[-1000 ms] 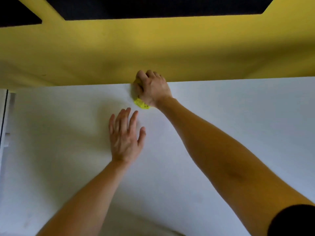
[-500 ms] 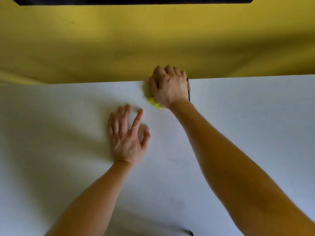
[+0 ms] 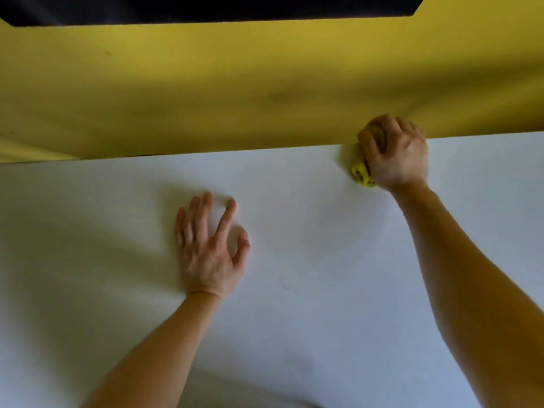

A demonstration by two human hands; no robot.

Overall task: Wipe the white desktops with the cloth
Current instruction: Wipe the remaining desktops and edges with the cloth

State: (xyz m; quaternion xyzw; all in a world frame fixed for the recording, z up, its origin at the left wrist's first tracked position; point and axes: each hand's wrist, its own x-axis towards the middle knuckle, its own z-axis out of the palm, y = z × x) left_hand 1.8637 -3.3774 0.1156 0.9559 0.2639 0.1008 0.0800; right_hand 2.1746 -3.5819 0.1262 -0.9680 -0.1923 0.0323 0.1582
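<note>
Right hand [image 3: 394,154] clamps a bunched yellow cloth [image 3: 361,175], mostly hidden beneath its curled fingers, at the white desktop's [image 3: 323,290] far edge against the yellow partition [image 3: 235,89]; left hand [image 3: 207,248] rests flat at centre, fingers spread

A white desktop [image 3: 323,290] is seen from above, backed along its far edge by a yellow panel [image 3: 235,89]. A bunched yellow cloth [image 3: 361,174] is gripped in the right hand [image 3: 394,153], whose fingers are curled over it, and is pressed onto the desktop right at the panel (only a small part of the cloth shows beneath the hand). The left hand [image 3: 210,248] is laid flat on the desktop, fingers spread, well apart from the cloth.
</note>
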